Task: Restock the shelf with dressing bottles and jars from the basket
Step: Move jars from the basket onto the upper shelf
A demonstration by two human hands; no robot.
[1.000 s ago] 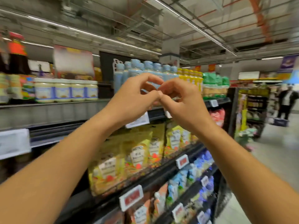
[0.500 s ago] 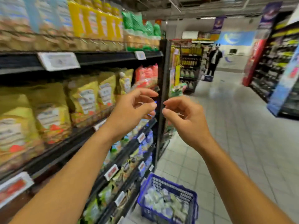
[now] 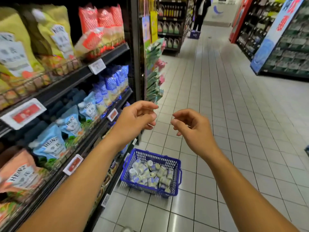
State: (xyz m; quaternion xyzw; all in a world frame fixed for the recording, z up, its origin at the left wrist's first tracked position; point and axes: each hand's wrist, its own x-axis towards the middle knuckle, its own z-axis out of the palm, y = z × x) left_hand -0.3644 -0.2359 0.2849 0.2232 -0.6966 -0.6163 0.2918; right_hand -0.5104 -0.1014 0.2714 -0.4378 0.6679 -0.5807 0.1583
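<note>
A blue plastic basket (image 3: 175, 166) stands on the tiled floor beside the shelf unit, low in the head view. Several white and pale-blue dressing jars (image 3: 150, 174) lie piled inside it. My left hand (image 3: 136, 119) and my right hand (image 3: 190, 126) hover side by side in the air well above the basket. Both hold nothing and their fingers are loosely curled, a small gap between the two hands. The shelf (image 3: 70, 77) with its rows of sauce pouches runs along my left.
Price tags (image 3: 97, 65) stick out from the shelf edges. A hanging strip of packets (image 3: 154, 72) is at the shelf end. A person (image 3: 201, 10) stands far down the aisle by another blue basket (image 3: 194, 34). More shelving (image 3: 284, 47) lines the right.
My view has swung down from the upper shelves to the floor, bringing the basket into sight. My hands, touching fingertips a second ago, have dropped and drawn apart.
</note>
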